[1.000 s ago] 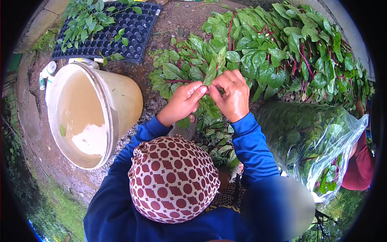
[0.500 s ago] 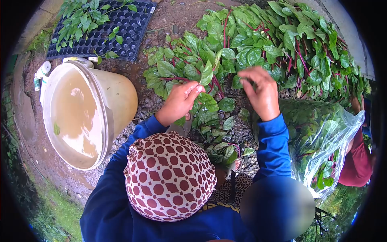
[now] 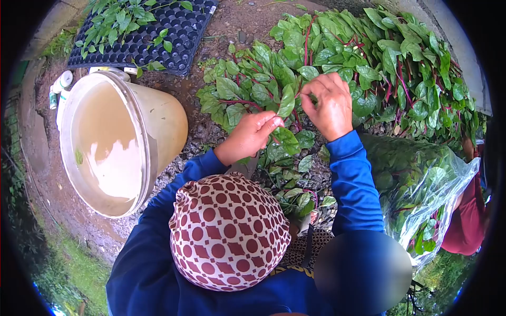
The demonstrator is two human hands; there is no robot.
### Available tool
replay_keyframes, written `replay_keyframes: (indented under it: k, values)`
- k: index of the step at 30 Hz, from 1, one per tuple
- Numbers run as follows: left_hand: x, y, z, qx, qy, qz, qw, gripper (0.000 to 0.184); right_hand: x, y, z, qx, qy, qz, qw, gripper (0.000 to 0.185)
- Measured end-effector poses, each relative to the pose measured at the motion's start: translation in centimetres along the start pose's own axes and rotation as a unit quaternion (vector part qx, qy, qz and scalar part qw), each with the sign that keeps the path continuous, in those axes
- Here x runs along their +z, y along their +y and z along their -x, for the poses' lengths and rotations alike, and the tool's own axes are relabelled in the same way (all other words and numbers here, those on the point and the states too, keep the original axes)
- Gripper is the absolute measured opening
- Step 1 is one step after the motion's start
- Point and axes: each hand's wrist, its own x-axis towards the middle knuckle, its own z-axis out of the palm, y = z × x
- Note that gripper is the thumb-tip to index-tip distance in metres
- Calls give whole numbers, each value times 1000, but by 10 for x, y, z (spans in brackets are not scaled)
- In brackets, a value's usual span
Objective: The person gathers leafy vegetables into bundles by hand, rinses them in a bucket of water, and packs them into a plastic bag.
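My left hand (image 3: 252, 136) pinches a leafy sprig (image 3: 286, 101) between thumb and fingertips, its green leaves pointing up and down from the grip. Just right of it, my right hand (image 3: 331, 105) is raised with thumb and fingers curled together near the sprig's tip; whatever lies between those fingertips is too small to make out. Behind both hands spreads a large pile of leafy greens (image 3: 337, 58) with red stems. More loose leaves (image 3: 295, 195) lie on the gravel below my hands.
A bucket (image 3: 171, 118) of cloudy water stands at left, with a black seedling tray (image 3: 174, 47) behind it and white bottles (image 3: 64, 79) beside it. A clear plastic bag (image 3: 421, 184) of greens is at right, near another person's red sleeve (image 3: 466, 221).
My right hand moved away to the right from the sprig, then came back up closer to it with its fingers drawn together. My left hand keeps its hold.
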Motion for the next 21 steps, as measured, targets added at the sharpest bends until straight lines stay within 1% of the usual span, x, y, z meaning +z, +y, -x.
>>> replay_keyframes:
  k: [1, 2, 3, 4, 5, 6, 7, 8, 10, 11, 13, 14, 16, 17, 18, 19, 21]
  values:
    - [2, 0, 0, -3, -18, 18, 1000, 27, 3, 4, 4, 24, 12, 9, 1000, 13]
    - [5, -7, 0, 3, -61, 36, 998, 29, 6, 16, 9, 71, 75, 47, 993, 12]
    - [6, -8, 1, -18, -97, 53, 994, 28, 0, 32, 14, 115, 97, 70, 986, 8]
    - [7, -17, 2, -28, -84, 120, 989, 26, -5, 52, 27, 185, 13, 30, 982, 5]
    - [7, -25, 3, -40, -72, 185, 979, 24, -10, 66, 42, 255, -72, -11, 964, 7]
    - [4, -27, 4, -63, -29, 234, 970, 22, -16, 69, 52, 274, -250, -52, 927, 13]
    - [-1, -28, 2, -86, 13, 282, 955, 21, -22, 68, 61, 285, -419, -90, 858, 19]
    - [-5, -30, -1, -108, 54, 328, 937, 19, -18, 66, 72, 271, -440, -87, 852, 24]
    - [-17, -42, -14, -118, 144, 429, 884, 17, 3, 66, 97, 244, -481, -81, 838, 35]
    - [-24, -51, -21, -123, 190, 477, 849, 16, 13, 67, 104, 275, -426, -108, 855, 40]
    - [-43, -64, -35, -105, 183, 532, 820, 13, 39, 60, 107, 331, -312, -163, 875, 50]
    - [-57, -86, -43, -99, 124, 573, 804, 16, 54, 58, 105, 347, -282, -183, 875, 57]
    - [-59, -81, -40, -110, 154, 571, 799, 17, 86, 55, 95, 378, -217, -224, 872, 73]
    - [-59, -78, -38, -118, 169, 569, 796, 17, 100, 54, 89, 387, -225, -211, 869, 80]
    - [-63, -94, -32, -75, 110, 592, 795, 18, 115, 53, 85, 396, -233, -198, 866, 88]
    - [-59, -81, -26, -57, 125, 587, 798, 21, 125, 50, 81, 406, -242, -186, 861, 95]
    - [-49, -60, -11, -22, 157, 576, 802, 28, 143, 41, 75, 427, -262, -172, 848, 104]
